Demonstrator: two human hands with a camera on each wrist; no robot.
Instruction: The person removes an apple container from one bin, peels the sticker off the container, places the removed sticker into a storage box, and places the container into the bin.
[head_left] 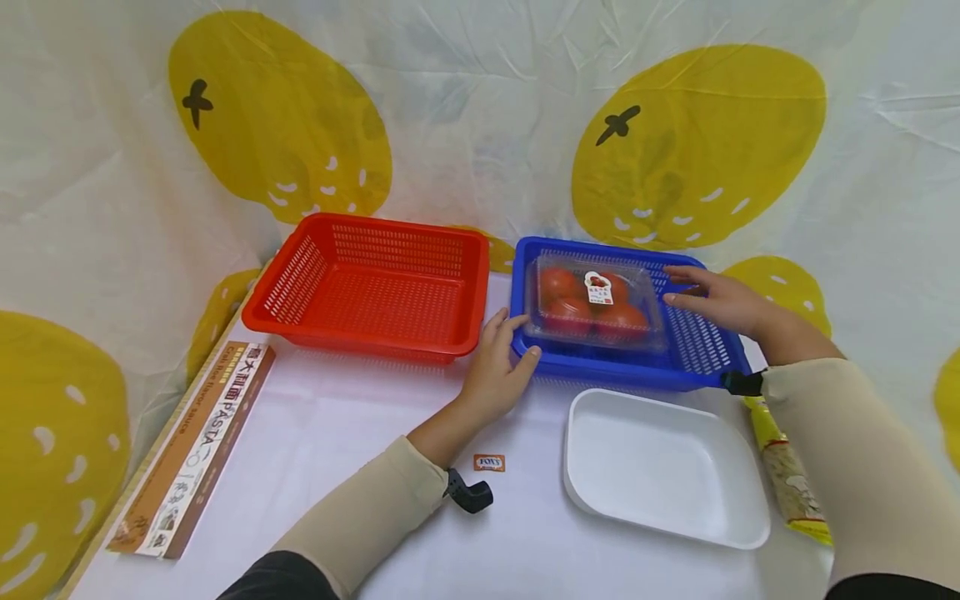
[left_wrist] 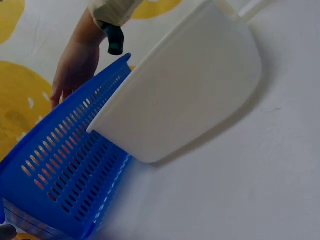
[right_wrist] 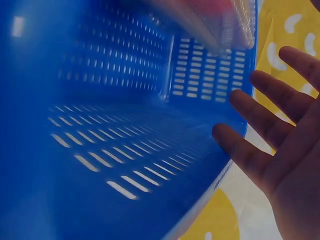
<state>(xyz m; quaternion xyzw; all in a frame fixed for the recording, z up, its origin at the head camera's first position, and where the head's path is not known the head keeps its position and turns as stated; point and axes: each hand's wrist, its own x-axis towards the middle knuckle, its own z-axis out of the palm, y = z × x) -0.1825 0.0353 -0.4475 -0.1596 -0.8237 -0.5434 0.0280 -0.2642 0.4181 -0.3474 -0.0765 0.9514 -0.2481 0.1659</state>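
Observation:
A clear plastic box [head_left: 651, 327] of red tomatoes [head_left: 567, 315], with a white label on its lid, lies in the left part of the blue basket [head_left: 622, 373]. My left hand [head_left: 495, 367] is at the basket's left front corner, fingers mostly straight; whether it touches the rim I cannot tell. Above the basket's right part, my right hand [head_left: 716, 302] reaches toward the box with its fingers spread and holds nothing. The right wrist view shows those fingers [right_wrist: 260, 117] apart from the box, with part of the slotted basket floor bare.
A red basket [head_left: 366, 337] stands at the back left. The white tray [head_left: 667, 467] sits in front of the blue basket, beside a yellow packet [head_left: 791, 479]. A pasta box [head_left: 191, 450] lies at the left edge, and a small FOX'S wrapper [head_left: 489, 462] near my left wrist.

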